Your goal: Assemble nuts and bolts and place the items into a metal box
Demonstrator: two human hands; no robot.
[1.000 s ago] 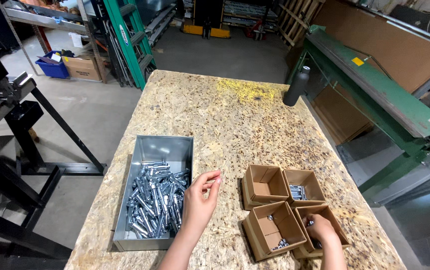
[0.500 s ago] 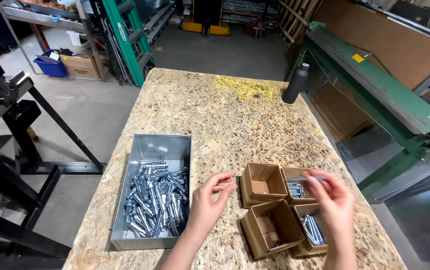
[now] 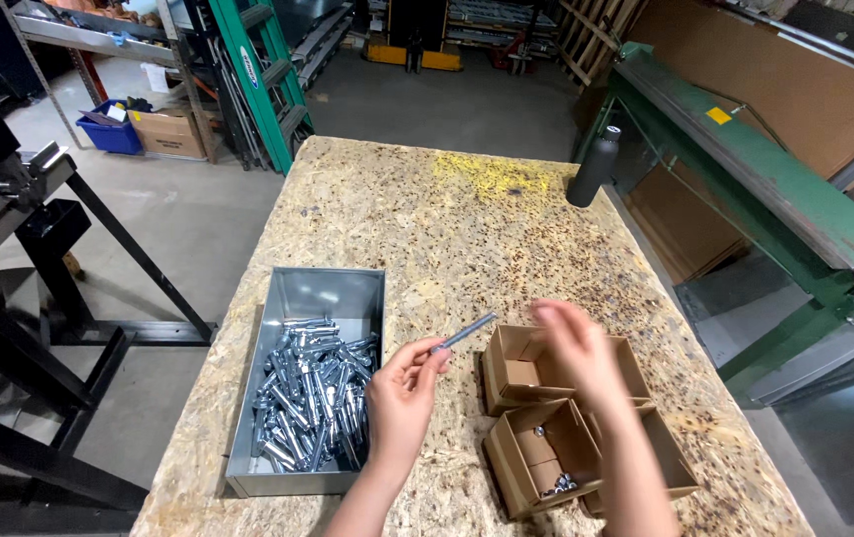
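The left hand [image 3: 399, 403] pinches a thin bolt [image 3: 465, 332] by its lower end between thumb and fingers [image 3: 434, 356], its tip angled up toward the boxes [image 3: 536, 452]. It hovers just right of the tray [image 3: 320, 296] of bolts on the surface [image 3: 427, 214]. The right hand [image 3: 576, 348] is blurred above the boxes, fingers loosely spread, holding nothing visible. A firm pinch and a steady shaft would probably help.

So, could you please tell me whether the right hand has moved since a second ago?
Yes. The right hand has risen from the front right cardboard box to above the rear boxes, toward the left hand.
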